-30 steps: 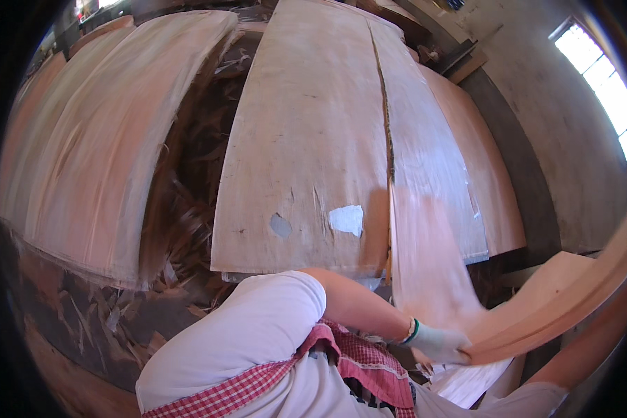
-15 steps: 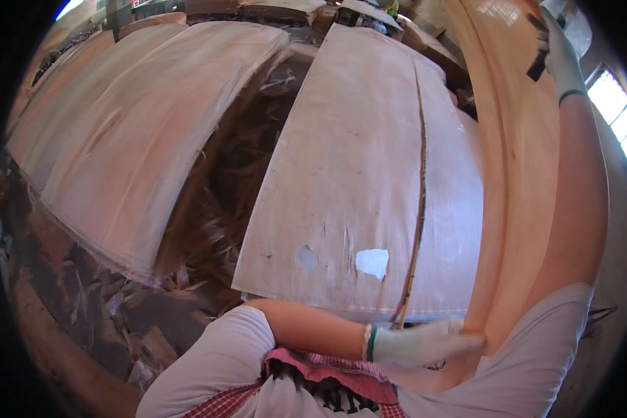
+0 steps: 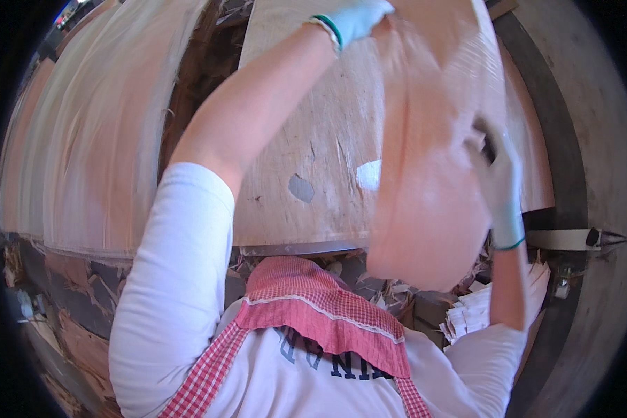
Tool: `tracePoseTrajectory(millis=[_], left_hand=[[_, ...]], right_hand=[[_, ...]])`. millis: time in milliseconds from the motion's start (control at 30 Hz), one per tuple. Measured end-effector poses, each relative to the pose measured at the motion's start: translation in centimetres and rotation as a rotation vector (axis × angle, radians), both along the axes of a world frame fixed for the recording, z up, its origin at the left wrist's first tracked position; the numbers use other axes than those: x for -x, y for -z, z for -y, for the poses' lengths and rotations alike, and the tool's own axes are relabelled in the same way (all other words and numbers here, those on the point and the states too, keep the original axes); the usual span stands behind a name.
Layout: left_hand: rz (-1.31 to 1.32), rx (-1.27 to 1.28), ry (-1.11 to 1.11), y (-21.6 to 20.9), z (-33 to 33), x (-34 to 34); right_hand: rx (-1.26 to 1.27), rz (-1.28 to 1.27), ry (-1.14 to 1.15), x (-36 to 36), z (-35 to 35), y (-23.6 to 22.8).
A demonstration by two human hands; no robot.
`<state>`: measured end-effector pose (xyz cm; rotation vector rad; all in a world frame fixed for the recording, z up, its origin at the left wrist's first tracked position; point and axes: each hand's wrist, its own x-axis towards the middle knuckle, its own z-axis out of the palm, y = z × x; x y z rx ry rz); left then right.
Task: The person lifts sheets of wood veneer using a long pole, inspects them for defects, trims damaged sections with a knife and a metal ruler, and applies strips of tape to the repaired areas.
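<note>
A long, pinkish-tan wood veneer sheet [image 3: 425, 223] hangs over the right part of a pale veneer stack [image 3: 306, 125], its near end slightly blurred. My left hand [image 3: 359, 21], in a white glove with a green cuff, reaches to the far end and pinches the sheet's left edge; its fingertips are partly cut off by the frame. On the sheet's right side is my right hand [image 3: 500, 171], gloved too, its fingers curled round a small dark thing that I cannot make out. A white patch [image 3: 369, 175] and a grey hole [image 3: 301, 188] mark the stack's top sheet.
Another veneer stack [image 3: 90, 139] lies to the left, across a dark gap with scraps. Torn veneer scraps [image 3: 83, 292] litter the floor nearby. Layered offcuts [image 3: 470, 313] lie under my right arm. At the right, a pale bar [image 3: 561, 239] juts out beside a grey floor strip.
The veneer sheet has swung from upright at the right to over the stack. My left hand has gone from near my lap to the far end; my right hand has come down and nearer.
</note>
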<state>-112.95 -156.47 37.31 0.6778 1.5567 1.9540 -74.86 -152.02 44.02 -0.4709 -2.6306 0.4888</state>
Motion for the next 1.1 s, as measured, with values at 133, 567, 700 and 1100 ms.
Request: tracePoseTrajectory(millis=[133, 567, 700, 1100], left_hand=[[-0.428, 0.155, -0.119, 2.5, -0.6, 5.9], [0.130, 0.327, -0.008, 16.4, 10.9, -3.7], [0.252, 0.511, 0.322, 20.9, 18.1, -20.3], [0.929, 0.280, 0.319, 29.4, 19.7, -43.9]], right_hand=[[0.075, 0.051, 0.054, -6.9, 1.2, 11.9], [0.249, 0.467, 0.075, -6.4, 5.6, 30.1], [0.257, 0.403, 0.043, -6.4, 5.2, 29.2], [0.576, 0.049, 0.727, -23.8, -7.0, 26.1]])
